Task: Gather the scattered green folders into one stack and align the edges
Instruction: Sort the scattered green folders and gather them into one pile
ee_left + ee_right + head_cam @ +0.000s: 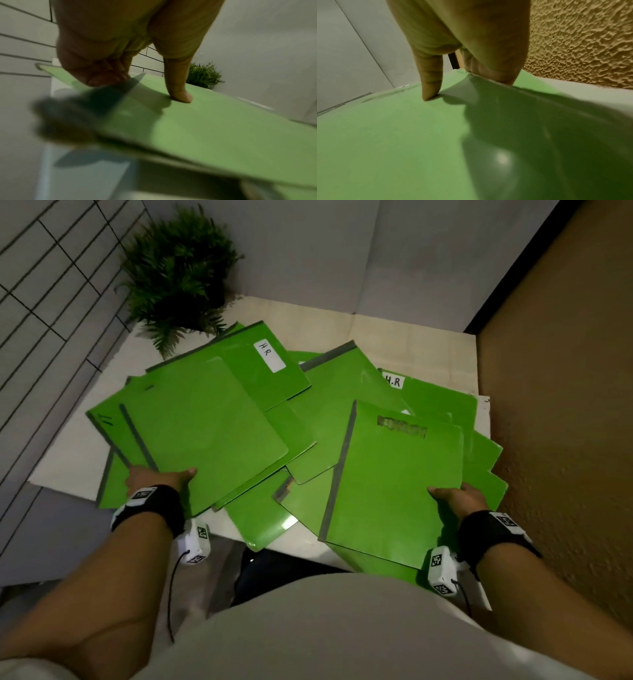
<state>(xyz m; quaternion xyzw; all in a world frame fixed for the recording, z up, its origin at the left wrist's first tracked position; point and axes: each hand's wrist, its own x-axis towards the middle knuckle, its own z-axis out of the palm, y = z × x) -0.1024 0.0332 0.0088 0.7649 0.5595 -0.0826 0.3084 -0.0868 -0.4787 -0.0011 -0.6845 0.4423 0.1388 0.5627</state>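
Several green folders lie fanned and overlapping across a white table [68, 453]. My left hand [157, 479] grips the near corner of the top left folder [205, 433], thumb [178, 88] on its cover and fingers beneath. My right hand [457, 494] grips the right edge of the front right folder [394, 484], which has a torn label; the thumb [429, 86] presses on top while the fingers [491, 73] wrap round the edge. Two folders further back carry white "H.R" labels [269, 356].
A green potted plant [178, 275] stands at the table's back left corner. A textured tan wall [565, 405] runs close along the right side. A tiled wall is on the left. Some folders overhang the table's front edge.
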